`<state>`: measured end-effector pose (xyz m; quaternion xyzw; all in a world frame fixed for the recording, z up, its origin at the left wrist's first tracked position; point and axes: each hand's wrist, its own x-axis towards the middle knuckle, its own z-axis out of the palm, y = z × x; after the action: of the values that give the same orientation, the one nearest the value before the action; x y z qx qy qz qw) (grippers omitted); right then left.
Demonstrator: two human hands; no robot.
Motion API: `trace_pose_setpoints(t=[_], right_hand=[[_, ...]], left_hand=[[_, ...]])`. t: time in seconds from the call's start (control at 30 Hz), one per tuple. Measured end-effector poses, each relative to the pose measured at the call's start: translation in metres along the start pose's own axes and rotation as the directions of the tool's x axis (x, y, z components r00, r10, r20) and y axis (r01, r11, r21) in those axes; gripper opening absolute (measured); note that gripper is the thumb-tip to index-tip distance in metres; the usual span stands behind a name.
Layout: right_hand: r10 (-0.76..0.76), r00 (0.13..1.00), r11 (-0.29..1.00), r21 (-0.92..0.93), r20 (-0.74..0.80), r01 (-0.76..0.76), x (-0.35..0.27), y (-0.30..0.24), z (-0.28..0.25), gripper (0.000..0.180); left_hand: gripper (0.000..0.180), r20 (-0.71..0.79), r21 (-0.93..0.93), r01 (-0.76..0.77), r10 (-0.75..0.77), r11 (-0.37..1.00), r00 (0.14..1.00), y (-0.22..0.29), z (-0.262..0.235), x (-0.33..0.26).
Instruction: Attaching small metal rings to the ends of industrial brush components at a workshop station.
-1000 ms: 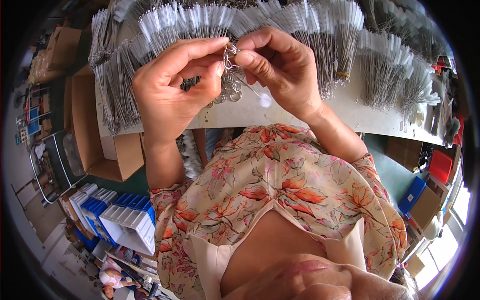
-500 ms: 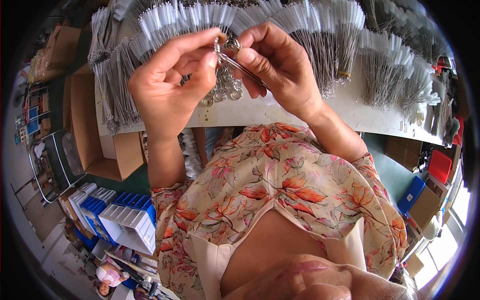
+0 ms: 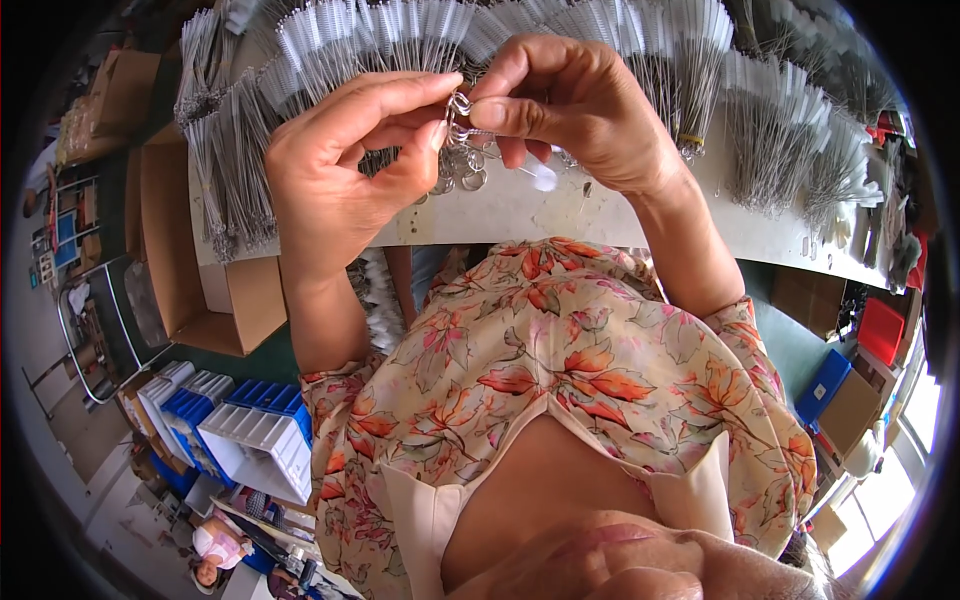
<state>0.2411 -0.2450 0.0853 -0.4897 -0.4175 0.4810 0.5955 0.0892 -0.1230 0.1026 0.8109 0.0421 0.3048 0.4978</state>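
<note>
My left hand is raised over the table, thumb and forefinger pinching small metal rings. From the right, my right hand meets them, its thumb and forefinger closed at the edge of the same rings. A thin twisted-wire brush with a white tip slants down from the rings, below my right thumb; part of its stem is hidden by the fingers. Just beneath, a pile of loose metal rings lies on the table, partly covered by my left hand.
Bundles of wire brushes with white bristles line the back of the white table. An open cardboard box stands at the left, above blue and white plastic bins. Another person is far off at lower left.
My right hand has shifted up and to the right, its fingers moving from the metal stems to the rings. My left hand has moved slightly right. The white brush tip now shows.
</note>
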Motion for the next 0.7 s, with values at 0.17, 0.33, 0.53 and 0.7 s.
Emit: trace_pose_setpoints(t=[0.17,0.33,0.53,0.7], right_hand=[[-0.103,0.991,0.991,0.080,-0.087,0.110,-0.001,0.004,0.010,0.010],[-0.100,0.991,0.994,0.037,-0.085,0.104,0.000,0.004,0.010,0.010],[0.072,0.994,0.997,-0.021,0.078,-0.071,0.005,-0.014,-0.007,0.009],[0.130,0.984,0.989,0.060,0.125,-0.138,0.005,-0.010,-0.010,0.009]], left_hand=[[0.027,0.018,-0.005,0.041,-0.041,0.999,0.999,0.000,-0.002,-0.002],[0.027,0.010,-0.029,0.062,-0.062,0.998,0.998,-0.001,0.000,-0.002],[0.028,-0.059,0.034,-0.083,0.085,0.996,0.995,-0.005,0.006,-0.001],[0.028,-0.059,-0.016,-0.086,0.085,0.996,0.995,-0.008,0.006,0.000]])
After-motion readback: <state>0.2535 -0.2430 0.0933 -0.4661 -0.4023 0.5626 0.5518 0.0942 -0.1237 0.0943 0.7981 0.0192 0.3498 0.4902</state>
